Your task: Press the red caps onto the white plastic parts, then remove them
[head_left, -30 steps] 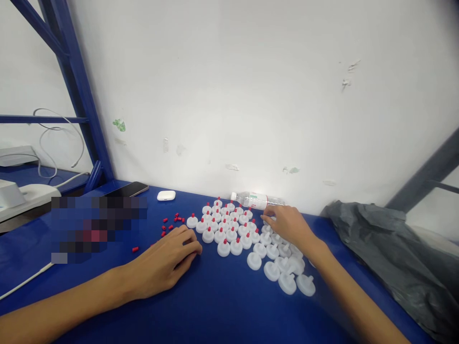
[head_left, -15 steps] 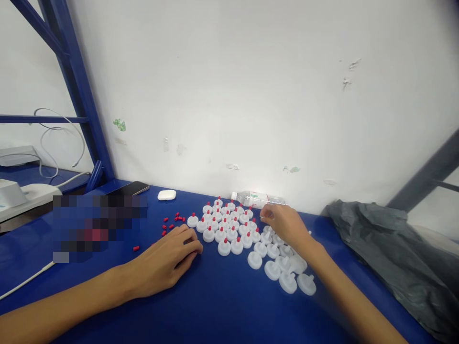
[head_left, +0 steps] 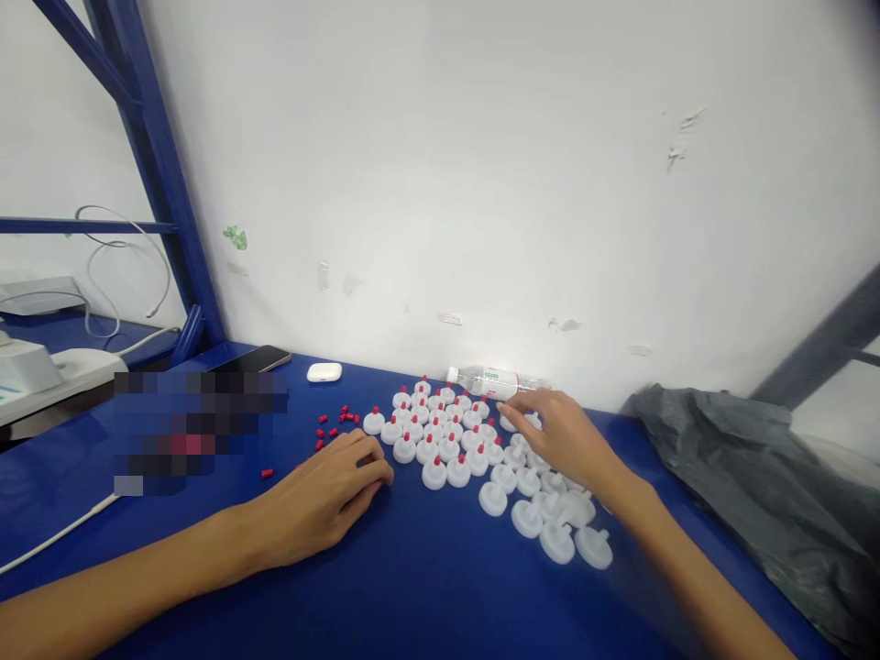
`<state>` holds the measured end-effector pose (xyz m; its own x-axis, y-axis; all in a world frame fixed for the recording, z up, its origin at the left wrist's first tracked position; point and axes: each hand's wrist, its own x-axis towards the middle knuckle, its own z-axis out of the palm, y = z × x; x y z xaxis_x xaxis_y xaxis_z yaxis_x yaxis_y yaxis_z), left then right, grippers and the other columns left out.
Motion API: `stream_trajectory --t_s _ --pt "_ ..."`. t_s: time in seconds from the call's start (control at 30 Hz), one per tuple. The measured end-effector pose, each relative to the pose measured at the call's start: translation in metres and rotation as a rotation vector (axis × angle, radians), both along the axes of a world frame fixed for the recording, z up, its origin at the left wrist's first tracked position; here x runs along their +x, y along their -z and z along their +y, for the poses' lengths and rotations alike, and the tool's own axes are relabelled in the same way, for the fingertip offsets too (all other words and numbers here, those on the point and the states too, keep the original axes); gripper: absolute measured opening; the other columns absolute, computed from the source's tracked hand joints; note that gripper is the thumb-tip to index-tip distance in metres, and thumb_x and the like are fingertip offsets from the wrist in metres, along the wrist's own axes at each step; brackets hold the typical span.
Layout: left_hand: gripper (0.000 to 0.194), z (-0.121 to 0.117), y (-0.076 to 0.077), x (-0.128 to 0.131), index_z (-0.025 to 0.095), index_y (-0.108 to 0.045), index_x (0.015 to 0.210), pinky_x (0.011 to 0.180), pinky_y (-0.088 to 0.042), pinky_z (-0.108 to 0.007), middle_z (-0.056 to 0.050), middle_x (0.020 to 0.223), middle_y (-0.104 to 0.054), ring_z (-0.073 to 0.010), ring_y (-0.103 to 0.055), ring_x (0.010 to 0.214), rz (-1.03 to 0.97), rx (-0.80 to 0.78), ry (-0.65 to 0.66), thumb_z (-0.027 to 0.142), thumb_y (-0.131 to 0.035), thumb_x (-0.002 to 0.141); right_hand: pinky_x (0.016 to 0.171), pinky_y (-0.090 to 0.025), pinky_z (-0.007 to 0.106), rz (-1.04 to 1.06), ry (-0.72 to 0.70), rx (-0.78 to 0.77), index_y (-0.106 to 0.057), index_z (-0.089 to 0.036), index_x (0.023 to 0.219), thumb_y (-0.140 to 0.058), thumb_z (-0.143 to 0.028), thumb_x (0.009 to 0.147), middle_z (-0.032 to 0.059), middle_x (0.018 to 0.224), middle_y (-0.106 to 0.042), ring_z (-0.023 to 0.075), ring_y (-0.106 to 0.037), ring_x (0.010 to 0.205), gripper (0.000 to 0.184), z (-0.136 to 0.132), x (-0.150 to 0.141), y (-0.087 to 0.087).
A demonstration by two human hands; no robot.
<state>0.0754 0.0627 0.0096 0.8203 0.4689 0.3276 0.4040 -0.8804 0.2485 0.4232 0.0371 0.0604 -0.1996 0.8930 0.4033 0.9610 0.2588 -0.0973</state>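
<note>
My left hand [head_left: 336, 486] lies palm down on the blue table, fingers loosely bent and apart, beside loose small red tip caps [head_left: 334, 432]. Some of the red caps are partly hidden behind it. In the middle stand many round white nozzle lids with red tips [head_left: 434, 472], grouped closely. To their right are bare white nozzle lids [head_left: 526, 519], several of them tilted or lying over. My right hand [head_left: 550, 431] reaches over the back of these, thumb and forefinger pinched at the top of a white nozzle lid [head_left: 507, 423]. The fingertips partly hide its nozzle.
A clear plastic bottle [head_left: 474, 379] lies along the wall behind the lids. A white earbud case [head_left: 324, 372] and a phone [head_left: 265, 358] are at the back left. A dark grey plastic bag [head_left: 729, 467] covers the right side. A white cable [head_left: 61, 534] runs at the left.
The view has shifted slightly. My right hand stays over the back of the lids, its fingers now a little more extended at a white lid. My left hand rests in the same place.
</note>
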Motion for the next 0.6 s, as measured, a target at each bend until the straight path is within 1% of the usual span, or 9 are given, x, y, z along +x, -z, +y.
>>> stream_trajectory --t_s 0.1,0.2,0.3,0.43,0.53,0.6 --pt "0.029 0.002 0.001 -0.001 0.023 -0.063 0.112 0.090 -0.047 -0.034 -0.006 0.111 -0.061 -0.0197 -0.057 0.100 -0.020 0.012 -0.010 0.009 -0.040 0.102 0.103 -0.042 0.043 -0.040 -0.148 0.022 -0.076 -0.024 0.099 -0.050 -0.038 0.105 0.0051 0.097 -0.078 0.0237 -0.070 0.095 0.029 -0.012 -0.014 0.000" --pt "0.028 0.003 0.001 -0.001 0.023 -0.064 0.111 0.090 -0.047 -0.034 -0.006 0.110 -0.062 -0.0201 -0.058 0.100 -0.037 0.023 -0.022 0.009 -0.042 0.101 0.109 -0.038 0.050 -0.095 -0.270 0.090 -0.075 -0.025 0.106 -0.056 -0.040 0.103 0.0063 0.099 -0.077 0.0254 -0.068 0.099 0.025 -0.021 -0.033 0.007" --pt "0.027 0.002 0.000 -0.001 0.023 -0.064 0.112 0.090 -0.047 -0.035 -0.006 0.110 -0.062 -0.0207 -0.058 0.100 -0.039 0.027 -0.033 0.010 -0.042 0.101 0.113 -0.034 0.054 -0.125 -0.359 0.164 -0.074 -0.024 0.107 -0.062 -0.041 0.100 0.0060 0.101 -0.074 0.0248 -0.066 0.101 0.022 -0.025 -0.053 0.017" --pt "0.026 0.000 -0.002 0.001 0.023 -0.063 0.112 0.092 -0.046 -0.037 -0.006 0.111 -0.062 -0.0212 -0.057 0.102 -0.042 0.024 -0.034 0.012 -0.041 0.102 0.115 -0.032 0.054 -0.144 -0.401 0.199 -0.071 -0.024 0.103 -0.065 -0.034 0.100 0.0035 0.102 -0.073 0.0230 -0.065 0.102 0.012 -0.025 -0.071 0.031" --pt "0.026 -0.001 -0.003 0.001 0.023 -0.062 0.113 0.092 -0.045 -0.037 -0.006 0.111 -0.061 -0.0209 -0.056 0.101 -0.054 0.020 -0.040 0.012 -0.041 0.103 0.116 -0.031 0.052 -0.135 -0.425 0.240 -0.070 -0.025 0.101 -0.062 -0.026 0.101 0.0012 0.098 -0.074 0.0202 -0.066 0.098 0.008 -0.026 -0.080 0.036" --pt "0.026 -0.001 -0.003 0.001 0.023 -0.062 0.114 0.091 -0.045 -0.037 -0.006 0.111 -0.061 -0.0208 -0.056 0.099 -0.068 0.029 -0.043 0.011 -0.042 0.102 0.117 -0.031 0.052 -0.123 -0.427 0.257 -0.070 -0.025 0.103 -0.064 -0.026 0.100 0.0009 0.097 -0.074 0.0200 -0.067 0.097 0.007 -0.028 -0.085 0.039"
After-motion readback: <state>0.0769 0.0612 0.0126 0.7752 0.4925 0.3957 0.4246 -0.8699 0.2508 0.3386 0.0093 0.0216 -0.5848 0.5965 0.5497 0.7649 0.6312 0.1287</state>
